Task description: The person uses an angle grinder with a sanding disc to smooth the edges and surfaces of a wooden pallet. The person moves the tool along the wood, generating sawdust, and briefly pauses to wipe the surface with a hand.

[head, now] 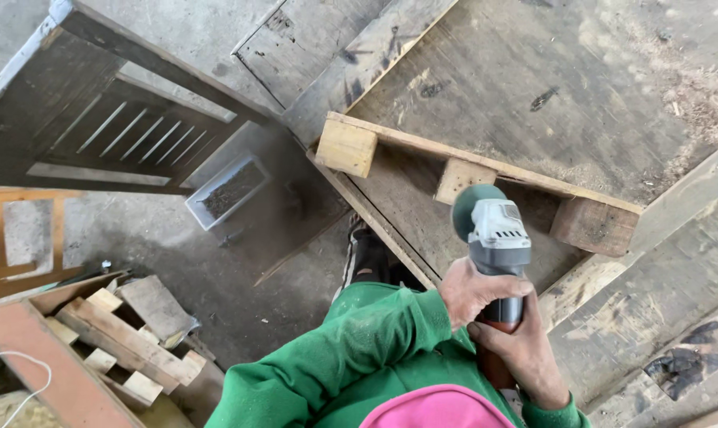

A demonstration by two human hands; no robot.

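Head view: both hands' fingers wrap the angle grinder [495,238], left hand [474,292] above right hand [523,353], disc at 12 o'clock by the pallet [485,170].

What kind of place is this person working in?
Probably a rough woodworking yard or shed: both hands hold an angle grinder over a wooden pallet, offcut wood pieces are piled nearby, and sawdust lies about.

Both hands grip an angle grinder [493,238], the left hand [474,292] round its neck and the right hand [521,353] on the red handle, its disc held over a pale wooden pallet [454,162] lying on weathered boards [533,87], green sleeves [375,349] below.
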